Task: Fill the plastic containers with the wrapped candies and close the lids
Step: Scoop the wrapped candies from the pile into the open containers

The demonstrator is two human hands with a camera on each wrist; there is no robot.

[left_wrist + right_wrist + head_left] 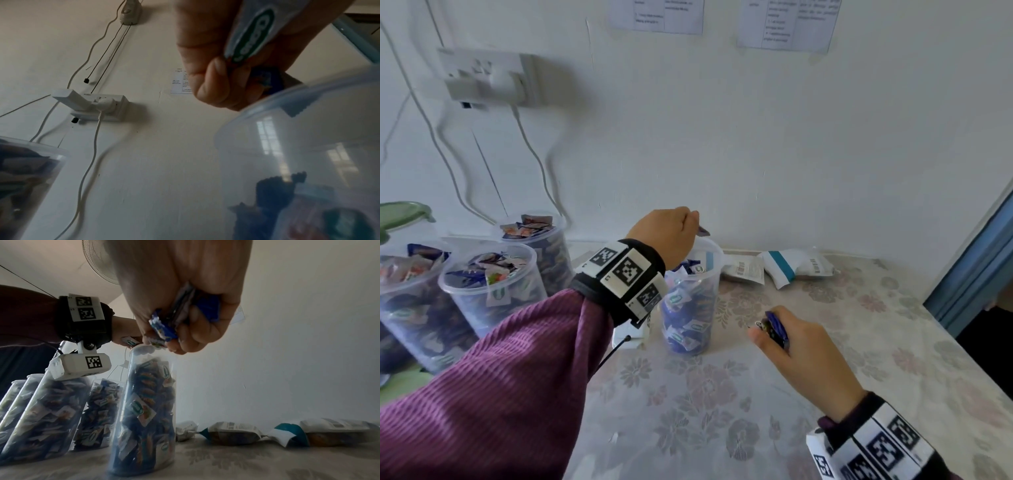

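Candies (164, 327) in both hands, container (690, 308) beneath.

Several blue-wrapped candies (162, 328) are gripped in the curled fingers of the right hand (180, 293), which is held above the flowered tablecloth (246, 464). Just below and behind it, a clear plastic container (146, 410), nearly filled with wrapped candies, is seen upright. A white-wrapped candy (130, 342) is held over its open rim by the left hand (125, 331). More filled containers (47, 415) are seen at the left. Sealed candy bags (232, 431) are laid along the wall (308, 337).
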